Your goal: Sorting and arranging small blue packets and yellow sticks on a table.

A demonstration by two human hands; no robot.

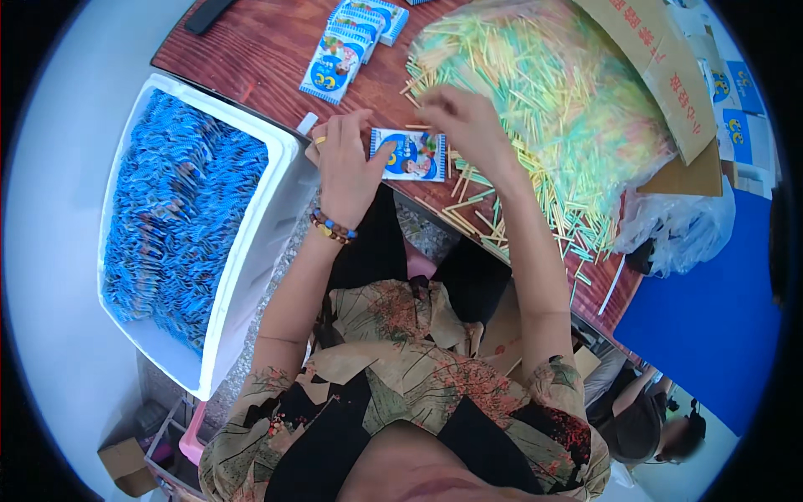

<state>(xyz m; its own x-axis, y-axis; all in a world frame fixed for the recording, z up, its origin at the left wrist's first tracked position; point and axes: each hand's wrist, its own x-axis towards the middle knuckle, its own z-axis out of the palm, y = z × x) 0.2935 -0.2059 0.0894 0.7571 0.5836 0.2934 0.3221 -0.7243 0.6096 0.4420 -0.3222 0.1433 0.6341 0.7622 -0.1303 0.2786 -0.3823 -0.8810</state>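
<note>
In the head view, resting the thumb of the left hand on the left end of a small blue-and-white packet set on the reddish-brown table between the two hands, with the other fingers bent near that end; impossible to tell whether pinching it or only pressing down. Wearing a ring on that hand and beaded bracelets on its wrist. Holding the right hand with fingers bent, its fingertips just past the far edge of the packet; impossible to tell whether together or gripping anything. Right of the right hand, a broad heap of thin yellow and green sticks, partly under clear plastic, with a cardboard flap farther out. Beyond the left hand, a fanned pile of similar packets. Left of the left hand, a white foam box with blue packets packed closely inside
</note>
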